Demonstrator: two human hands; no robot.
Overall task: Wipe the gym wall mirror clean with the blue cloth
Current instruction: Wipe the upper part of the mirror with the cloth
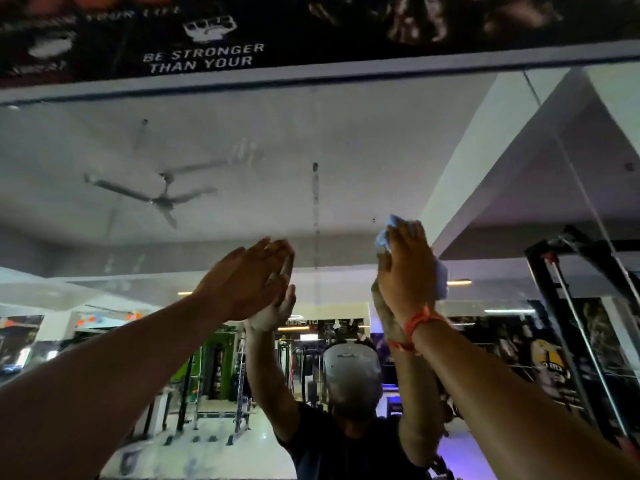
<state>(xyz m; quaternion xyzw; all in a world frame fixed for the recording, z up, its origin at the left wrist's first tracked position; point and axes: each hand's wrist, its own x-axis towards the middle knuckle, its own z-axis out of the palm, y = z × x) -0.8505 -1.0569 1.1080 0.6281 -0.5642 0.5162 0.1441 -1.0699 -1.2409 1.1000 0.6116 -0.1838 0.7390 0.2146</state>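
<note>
Two raised hands meet the gym wall mirror [346, 140]: the right hand [407, 271] presses one bunched blue cloth [384, 233] flat against the glass, fingers straight and pointing up, an orange thread band [417, 322] on its wrist. The cloth's long axis runs upward and slightly left, poking out above the fingertips and beside the palm. The left hand [247, 280], flat and holding nothing, rests fingertips on the glass. Broad mirror lies above, to its top edge under one dark banner [207, 46].
</note>
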